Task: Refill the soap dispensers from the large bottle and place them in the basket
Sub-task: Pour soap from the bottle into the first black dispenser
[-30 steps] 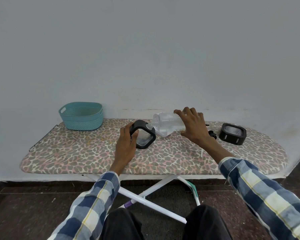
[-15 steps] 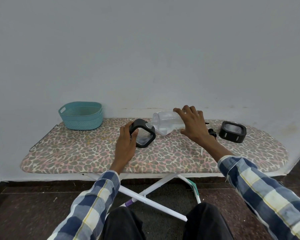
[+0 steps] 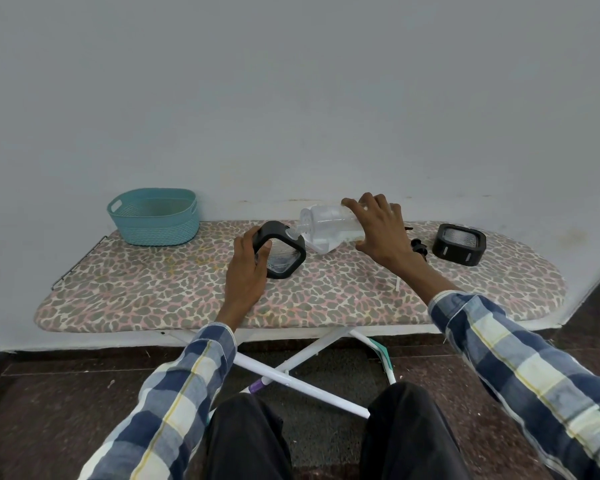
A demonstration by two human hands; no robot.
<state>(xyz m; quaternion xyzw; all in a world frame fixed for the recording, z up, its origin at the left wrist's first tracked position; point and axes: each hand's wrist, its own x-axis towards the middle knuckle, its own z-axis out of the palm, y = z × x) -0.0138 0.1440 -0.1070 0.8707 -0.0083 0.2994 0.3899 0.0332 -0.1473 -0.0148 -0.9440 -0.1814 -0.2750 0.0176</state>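
My left hand (image 3: 246,268) grips a black-framed soap dispenser (image 3: 284,254) with a clear body, tilted on the ironing board (image 3: 153,292). My right hand (image 3: 381,233) holds a large clear bottle (image 3: 326,226) lying nearly flat, its mouth pointing left at the dispenser's top opening. Some clear liquid lies in the bottle's lower side. A second black dispenser (image 3: 459,244) stands on the board to the right. The teal basket (image 3: 155,216) sits at the board's back left; nothing shows inside it.
A small black pump cap (image 3: 419,250) lies between my right wrist and the second dispenser. A thin white tube (image 3: 397,285) lies near my right forearm. The wall runs just behind the board. White crossed legs (image 3: 291,368) stand over a dark floor.
The bottle's mouth has shifted slightly closer to the dispenser's opening. Both hands keep their grips and have barely moved.
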